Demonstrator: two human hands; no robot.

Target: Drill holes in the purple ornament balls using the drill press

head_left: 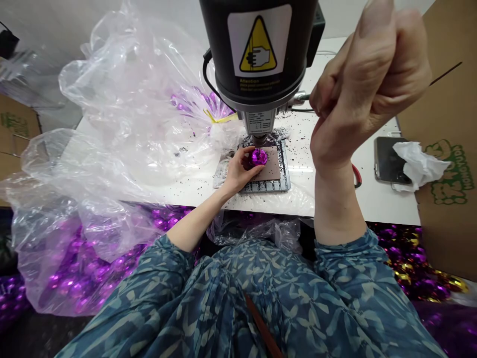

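Purple shiny faceted ball (260,156) sits on a small brown board (275,166), directly below the spindle of a black bench drill (221,64). The thumb and fingers of my left hand (238,171) close round the ball from its left side. Under the board is the drill's grey slotted base (285,181), strewn with dark shavings. My right hand (367,84) is raised at the drill's right side, its fingers wrapped round the feed lever (303,98). Most of the lever is hidden inside that fist.
A big clear plastic bag (108,119) spreads over the left of the white table (149,186), with more purple balls (85,268) in plastic below. At right lie a phone (389,159), crumpled tissue (423,164) and a red-handled tool (357,175), beside a cardboard box (443,114).
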